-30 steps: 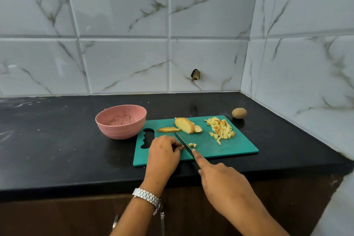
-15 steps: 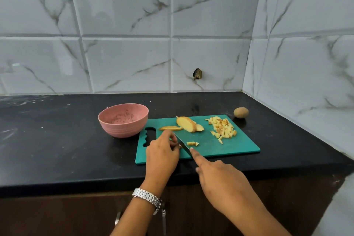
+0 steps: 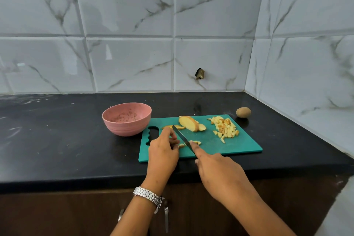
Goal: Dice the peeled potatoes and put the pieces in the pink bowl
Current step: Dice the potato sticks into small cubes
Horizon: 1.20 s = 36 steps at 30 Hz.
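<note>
A teal cutting board [image 3: 229, 146] lies on the black counter. My right hand [image 3: 220, 174] grips a knife [image 3: 181, 136], forefinger along the blade's back, the blade angled across the board's near left. My left hand [image 3: 162, 151] pinches a small potato strip [image 3: 181, 145] against the board beside the blade. A few fresh dice [image 3: 196, 142] lie just right of the blade. A potato half [image 3: 188, 123] with slices [image 3: 173, 127] rests mid-board. A pile of diced potato [image 3: 225, 129] sits at the board's right. The pink bowl [image 3: 126, 121] stands left of the board, holding only specks.
A whole unpeeled potato [image 3: 243, 112] sits on the counter behind the board's right corner. Tiled walls close off the back and the right side. The counter's front edge runs just below the board. A metal watch [image 3: 148, 195] is on my left wrist.
The knife has shifted slightly left along the strip, leaving a couple more small pieces to its right. My left fingers have drawn back with it. The camera view drifted a little.
</note>
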Available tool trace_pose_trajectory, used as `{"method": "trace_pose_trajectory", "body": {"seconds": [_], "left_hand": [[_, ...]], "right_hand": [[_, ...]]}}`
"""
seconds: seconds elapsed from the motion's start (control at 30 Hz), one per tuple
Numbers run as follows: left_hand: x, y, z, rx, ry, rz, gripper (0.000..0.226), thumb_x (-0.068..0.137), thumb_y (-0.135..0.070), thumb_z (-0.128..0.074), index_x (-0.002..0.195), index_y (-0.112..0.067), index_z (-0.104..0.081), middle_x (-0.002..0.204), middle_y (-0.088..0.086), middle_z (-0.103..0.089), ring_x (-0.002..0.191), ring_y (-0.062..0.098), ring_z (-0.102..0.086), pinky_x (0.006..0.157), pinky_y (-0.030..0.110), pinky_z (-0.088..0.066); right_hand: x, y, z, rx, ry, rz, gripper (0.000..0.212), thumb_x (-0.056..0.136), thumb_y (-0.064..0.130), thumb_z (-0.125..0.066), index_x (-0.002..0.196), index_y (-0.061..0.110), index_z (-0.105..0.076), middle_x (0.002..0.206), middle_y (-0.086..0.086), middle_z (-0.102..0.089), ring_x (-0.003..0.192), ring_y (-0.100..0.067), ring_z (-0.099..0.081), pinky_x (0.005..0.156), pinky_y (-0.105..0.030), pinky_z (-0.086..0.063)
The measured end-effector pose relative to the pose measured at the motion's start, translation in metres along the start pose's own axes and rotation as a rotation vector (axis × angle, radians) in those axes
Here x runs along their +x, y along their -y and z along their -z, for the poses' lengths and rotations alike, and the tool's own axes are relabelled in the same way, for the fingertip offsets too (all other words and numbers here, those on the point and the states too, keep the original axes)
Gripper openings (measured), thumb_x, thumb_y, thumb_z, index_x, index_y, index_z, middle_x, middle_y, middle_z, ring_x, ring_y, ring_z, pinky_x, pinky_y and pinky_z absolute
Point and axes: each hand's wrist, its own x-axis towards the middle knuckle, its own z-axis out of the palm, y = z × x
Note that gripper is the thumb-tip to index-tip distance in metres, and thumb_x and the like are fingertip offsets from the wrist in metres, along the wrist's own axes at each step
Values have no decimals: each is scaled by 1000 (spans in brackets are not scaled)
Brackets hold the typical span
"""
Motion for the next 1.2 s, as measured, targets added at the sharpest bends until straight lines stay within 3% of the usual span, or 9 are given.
{"method": "trace_pose_trajectory", "body": {"seconds": [0.17,0.23,0.33,0.43,0.6,0.83,1.03,1.2], "left_hand": [[0,1,0,-29,-40,8,37,81,1,-67,80,-28,-44,78,-9,-61,75,1,-61,66,13,-49],[0,1,0,-24,-43,4,38,81,1,-67,80,-28,-43,78,-9,-61,73,4,-61,65,14,-49],[1,1,1,-25,-43,-5,37,80,1,-66,80,-27,-42,78,-9,-61,70,5,-61,62,13,-48],[1,3,1,-40,-58,-14,44,78,3,-66,77,-31,-38,77,-8,-61,65,6,-63,60,13,-48],[2,2,2,-70,-69,20,46,79,1,-69,75,-31,-36,79,-6,-61,68,7,-64,61,9,-47],[25,-4,-1,-10,85,96,43,71,-3,-79,74,-24,-42,79,-6,-61,73,11,-60,60,16,-40],[53,-10,3,67,327,65,38,74,-4,-77,75,-21,-43,78,-6,-62,70,4,-52,55,9,-37],[77,10,25,113,164,68,33,79,4,-69,78,-18,-45,85,0,-60,73,11,-55,55,13,-39]], "right_hand": [[-6,4,0,-33,96,-3,63,107,24,-34,156,39,3,106,-4,-53,88,-17,-53,68,-33,-43],[-4,6,-2,-53,107,-19,66,107,22,-36,156,38,4,101,-4,-51,85,-17,-51,66,-33,-42],[0,11,-6,-82,93,-16,68,106,19,-37,156,35,5,94,-3,-45,84,-18,-50,66,-34,-42],[9,13,-8,-65,56,1,66,106,19,-37,157,33,2,100,-5,-53,94,-22,-57,68,-35,-41],[8,6,-5,-6,23,-9,62,108,26,-32,156,37,4,92,-1,-46,82,-15,-48,68,-32,-41],[-11,-15,7,103,28,-60,53,108,39,-21,154,46,5,101,3,-50,85,-10,-54,78,-31,-49],[-17,-21,7,161,49,-47,54,107,43,-23,153,49,4,114,5,-56,85,-6,-57,79,-28,-52],[-11,-20,-5,169,110,4,53,106,43,-25,153,50,-1,117,5,-58,88,-8,-58,79,-30,-51]]}}
